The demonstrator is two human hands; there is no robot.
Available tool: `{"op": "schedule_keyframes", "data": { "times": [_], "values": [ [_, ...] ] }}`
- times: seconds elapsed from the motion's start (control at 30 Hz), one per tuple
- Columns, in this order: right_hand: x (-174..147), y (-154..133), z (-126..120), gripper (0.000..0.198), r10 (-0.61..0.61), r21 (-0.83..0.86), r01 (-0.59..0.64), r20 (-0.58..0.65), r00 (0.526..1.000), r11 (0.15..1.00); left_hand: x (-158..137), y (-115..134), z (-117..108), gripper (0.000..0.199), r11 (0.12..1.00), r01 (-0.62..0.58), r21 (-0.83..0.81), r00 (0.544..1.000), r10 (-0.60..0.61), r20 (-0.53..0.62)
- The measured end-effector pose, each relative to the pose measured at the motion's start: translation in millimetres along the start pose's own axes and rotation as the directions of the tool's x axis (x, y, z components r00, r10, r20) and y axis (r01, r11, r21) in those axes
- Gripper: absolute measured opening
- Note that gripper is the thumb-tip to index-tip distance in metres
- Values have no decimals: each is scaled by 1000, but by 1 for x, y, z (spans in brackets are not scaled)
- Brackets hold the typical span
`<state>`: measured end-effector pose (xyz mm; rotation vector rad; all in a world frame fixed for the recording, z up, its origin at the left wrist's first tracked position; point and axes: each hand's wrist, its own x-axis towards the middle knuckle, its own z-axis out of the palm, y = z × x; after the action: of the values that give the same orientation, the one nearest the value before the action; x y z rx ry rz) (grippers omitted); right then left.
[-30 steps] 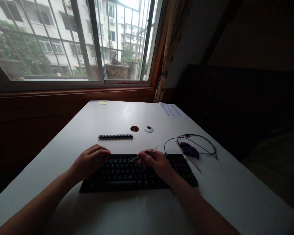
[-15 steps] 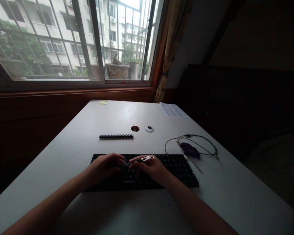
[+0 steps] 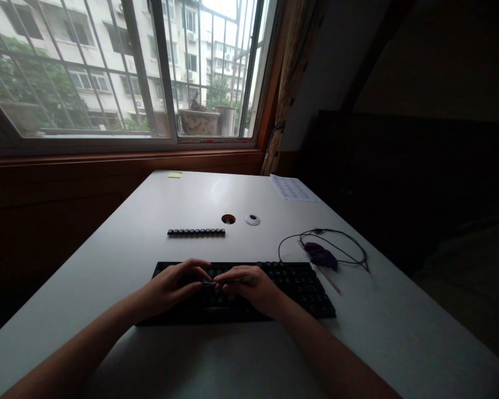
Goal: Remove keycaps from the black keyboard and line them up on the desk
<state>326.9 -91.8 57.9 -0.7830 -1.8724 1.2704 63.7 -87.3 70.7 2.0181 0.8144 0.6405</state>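
right hand (image 3: 258,287) pinches thin tool (image 3: 242,280), tip toward 9 o'clock | left hand (image 3: 175,284) half-curled, can't tell grip | light pinch helps imo

Bright window (image 3: 166,72), right side murky (perhaps underexposed)

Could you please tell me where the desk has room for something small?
Bare desk lies left of the keycap row and between the yellow note and printed sheet. Crowded: the keyboard, under the left hand and right hand, and by its far right corner: cable and purple bundle.
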Motion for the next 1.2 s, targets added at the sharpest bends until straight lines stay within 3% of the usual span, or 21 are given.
{"op": "schedule_keyframes", "data": {
  "times": [0.6, 0.9, 1.2],
  "values": [
    [-4, 0, 3, 26, -50, -36, 52, 33, 998, 998, -2, -15, 1, 36, 998, 16, 57, 999, -13, -50],
    [-5, -4, 2, 28, -1, 116, -7, 67, 998, 993, -4, -8, -2, 32, 990, 62, -124, 998, -63, -10],
    [-5, 3, -1, 26, 38, 236, -27, -41, 998, 971, -6, -17, -9, 21, 976, 13, -216, 984, -51, -171]
  ]
}}
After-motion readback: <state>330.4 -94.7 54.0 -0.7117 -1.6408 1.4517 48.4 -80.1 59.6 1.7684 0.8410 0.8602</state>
